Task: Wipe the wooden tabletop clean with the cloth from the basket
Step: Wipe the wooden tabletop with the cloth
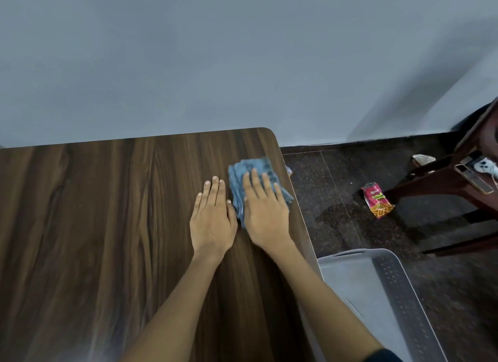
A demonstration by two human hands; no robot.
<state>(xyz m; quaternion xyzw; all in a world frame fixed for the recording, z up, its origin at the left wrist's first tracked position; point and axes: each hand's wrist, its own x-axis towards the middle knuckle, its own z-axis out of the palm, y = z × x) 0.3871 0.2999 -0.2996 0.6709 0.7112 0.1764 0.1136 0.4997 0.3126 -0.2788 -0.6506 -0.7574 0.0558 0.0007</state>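
Observation:
A crumpled blue-grey cloth (250, 170) lies on the dark wooden tabletop (94, 227), close to its far right corner. My right hand (265, 213) is pressed flat on top of the cloth, fingers stretched forward and slightly spread. Just to its left, my left hand (213, 219) rests palm down on the bare wood, its thumb side touching the cloth's edge. The grey plastic basket (396, 289) stands on the floor beside the table's right edge and looks empty.
A grey wall runs right behind the table. On the dark speckled floor to the right lie a red snack packet (377, 200) and a brown chair (469, 178) with a white controller on its seat.

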